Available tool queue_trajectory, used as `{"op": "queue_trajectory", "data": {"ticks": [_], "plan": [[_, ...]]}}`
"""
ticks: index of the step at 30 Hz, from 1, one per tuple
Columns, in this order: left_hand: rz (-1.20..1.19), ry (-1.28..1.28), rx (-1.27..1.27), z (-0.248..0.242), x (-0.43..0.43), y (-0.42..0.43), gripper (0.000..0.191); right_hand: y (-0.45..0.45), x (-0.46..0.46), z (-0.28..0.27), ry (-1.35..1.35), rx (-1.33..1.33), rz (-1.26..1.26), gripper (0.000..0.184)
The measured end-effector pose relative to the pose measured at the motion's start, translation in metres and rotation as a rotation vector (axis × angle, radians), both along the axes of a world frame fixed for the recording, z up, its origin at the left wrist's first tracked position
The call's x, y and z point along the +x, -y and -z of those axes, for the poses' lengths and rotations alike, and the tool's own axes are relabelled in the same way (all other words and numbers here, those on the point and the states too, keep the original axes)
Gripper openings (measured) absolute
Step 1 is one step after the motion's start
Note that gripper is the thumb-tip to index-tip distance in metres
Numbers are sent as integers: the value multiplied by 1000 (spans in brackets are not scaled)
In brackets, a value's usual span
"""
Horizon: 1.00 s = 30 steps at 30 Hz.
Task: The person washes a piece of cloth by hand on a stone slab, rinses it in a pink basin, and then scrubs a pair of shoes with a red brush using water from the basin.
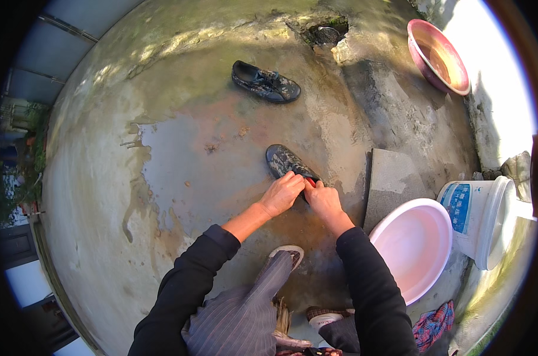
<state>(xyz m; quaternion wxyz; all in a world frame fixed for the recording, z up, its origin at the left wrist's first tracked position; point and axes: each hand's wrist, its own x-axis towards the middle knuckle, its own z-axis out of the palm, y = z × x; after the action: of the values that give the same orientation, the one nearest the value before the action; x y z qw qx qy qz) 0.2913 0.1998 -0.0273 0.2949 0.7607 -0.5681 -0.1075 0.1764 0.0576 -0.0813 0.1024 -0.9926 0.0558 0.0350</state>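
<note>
A camouflage-patterned lace-up shoe (285, 159) is on the wet concrete in front of me, toe pointing up and to the left. My left hand (281, 196) pinches it near the lacing with curled fingers. Close beside, at the shoe's opening, my right hand (326, 204) is closed around a small red object (311, 182). Most of that object is hidden by my fingers, so its kind is unclear. The heel end of the shoe is largely covered by both hands. A matching camouflage shoe (269, 84) stands farther off, its opening to the left.
Shallow water (175, 155) covers the concrete left of the shoe. At right are a pale pink basin (418, 253), a white plastic bucket (471, 218) on its side, a flat slab (391, 178) and a checked cloth (433, 327). A red basin (442, 58) leans by the wall, near a drain hole (327, 34).
</note>
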Motion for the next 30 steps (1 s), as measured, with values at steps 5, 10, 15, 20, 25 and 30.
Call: {"op": "queue_trajectory", "data": {"ticks": [5,10,15,20,25,30], "plan": [[6,-12,8,6,3,-17,7,20,-42,-60,-128,153,-174,48],[35,-9,68,2,-2,4,6,9,-3,-21,-52,45,-58,47],[13,-241,166,-10,35,-16,49,-1,7,-24,-109,94,-16,48],[-66,176,639,12,83,-38,104,34,-33,-76,-270,10,-86,51],[42,306,608,21,89,-5,105,-6,23,-32,-24,187,7,14],[6,289,527,32,93,-26,99,20,-7,-72,-257,234,-120,36]]}}
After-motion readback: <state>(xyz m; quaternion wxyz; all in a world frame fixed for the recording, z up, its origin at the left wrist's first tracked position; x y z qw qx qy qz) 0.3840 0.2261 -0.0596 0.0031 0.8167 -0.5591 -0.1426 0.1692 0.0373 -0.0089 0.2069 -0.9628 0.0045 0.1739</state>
